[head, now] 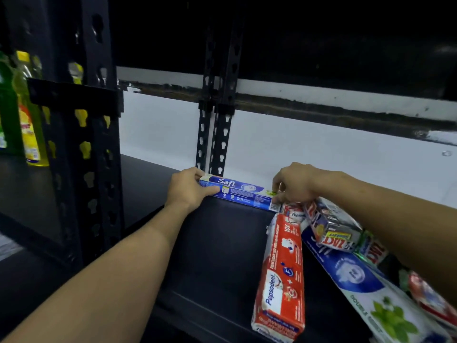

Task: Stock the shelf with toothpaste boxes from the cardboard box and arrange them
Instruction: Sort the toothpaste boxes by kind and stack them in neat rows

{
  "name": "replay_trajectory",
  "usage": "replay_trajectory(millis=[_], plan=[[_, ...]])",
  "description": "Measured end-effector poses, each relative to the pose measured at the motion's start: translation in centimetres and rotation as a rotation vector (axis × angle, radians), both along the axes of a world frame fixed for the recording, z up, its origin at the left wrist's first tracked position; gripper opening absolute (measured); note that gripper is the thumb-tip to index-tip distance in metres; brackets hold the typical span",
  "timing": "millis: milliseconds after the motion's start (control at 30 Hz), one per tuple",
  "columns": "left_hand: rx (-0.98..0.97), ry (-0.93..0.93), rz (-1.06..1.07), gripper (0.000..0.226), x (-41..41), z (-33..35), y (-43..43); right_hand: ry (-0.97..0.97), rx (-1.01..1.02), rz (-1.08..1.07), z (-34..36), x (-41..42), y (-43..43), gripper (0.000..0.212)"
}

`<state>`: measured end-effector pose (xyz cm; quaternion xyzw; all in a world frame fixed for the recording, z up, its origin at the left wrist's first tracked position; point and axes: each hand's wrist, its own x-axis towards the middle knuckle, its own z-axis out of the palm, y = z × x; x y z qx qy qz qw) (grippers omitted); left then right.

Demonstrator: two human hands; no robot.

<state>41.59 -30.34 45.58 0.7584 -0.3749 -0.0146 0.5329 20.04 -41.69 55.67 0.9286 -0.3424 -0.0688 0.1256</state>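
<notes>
Safi box (241, 191) lies at the back of the shelf (217, 248), its long axis running left to right along the wall (333, 154). We've got an end in each hand: left hand (189, 189) curled round the left end, right hand (296, 184) pinching the right. That right end sits just beside the jumble by the Pepsodent box (282, 276), so leftward looks freer to us. The cardboard box is out of view, and the frame edge cuts off the jumble.

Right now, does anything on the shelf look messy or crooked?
Yes. On the right, the red Pepsodent box, the silver Zact box and a blue-and-white box lie jumbled at different angles. Only the Safi box, held by the left hand and right hand, lies straight.
</notes>
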Motion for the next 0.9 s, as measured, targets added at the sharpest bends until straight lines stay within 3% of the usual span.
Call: replay_trajectory(millis=[500, 700, 900], plan=[[-0.007, 0.007, 0.041, 0.03, 0.6, -0.4, -0.5, -0.133, 0.05, -0.108, -1.1, -0.4, -0.5, 0.038], [0.027, -0.026, -0.012, 0.035, 0.3, -0.1, -0.5, -0.07, -0.007, -0.137, -0.9, -0.8, 0.0, 0.05], [0.029, -0.032, -0.032, 0.032, 0.2, -0.1, -0.6, -0.088, 0.047, -0.156, -0.5, -1.3, 0.2, 0.044]])
